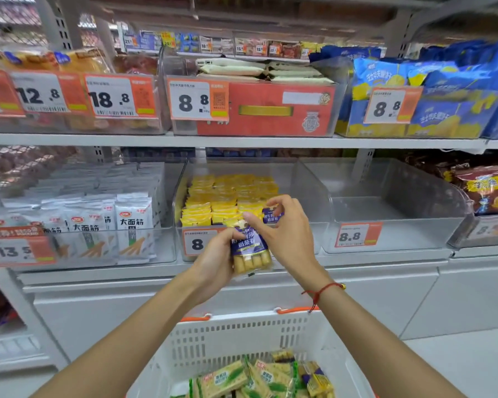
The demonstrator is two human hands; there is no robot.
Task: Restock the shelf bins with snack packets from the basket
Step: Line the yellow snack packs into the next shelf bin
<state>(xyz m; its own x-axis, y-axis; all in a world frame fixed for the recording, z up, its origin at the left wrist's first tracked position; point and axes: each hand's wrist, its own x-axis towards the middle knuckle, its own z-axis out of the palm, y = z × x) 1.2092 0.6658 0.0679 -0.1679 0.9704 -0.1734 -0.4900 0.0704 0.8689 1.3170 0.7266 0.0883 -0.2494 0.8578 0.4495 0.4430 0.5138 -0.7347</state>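
Head view, looking forward and down at a shop shelf. Left hand (213, 262) grips a purple-labelled snack packet (249, 251) of pale roll biscuits, its fingers curled round the packet's left side, just in front of the middle clear bin (181, 191) on the lower shelf. Right hand (285, 228), with a red cord bracelet (321, 291) at the wrist, pinches a second, smaller purple packet (272, 216) between thumb and curled fingers, just above and to the right of the first, at the near edge of the same bin. That bin holds rows of yellow packets (227, 196) and carries a price tag (199, 242) partly hidden by the left hand. To its right stands a clear bin (400, 214) tagged 8.8; to its left, a bin of white packets (133, 225). Near the bottom edge, between the forearms, a white basket (242, 331) with orange handles holds green-printed cracker packets (227, 379) and, at its right, further purple-and-yellow packets (318, 379). On the upper shelf stand a red carton (270, 110) and blue bags (429, 90).
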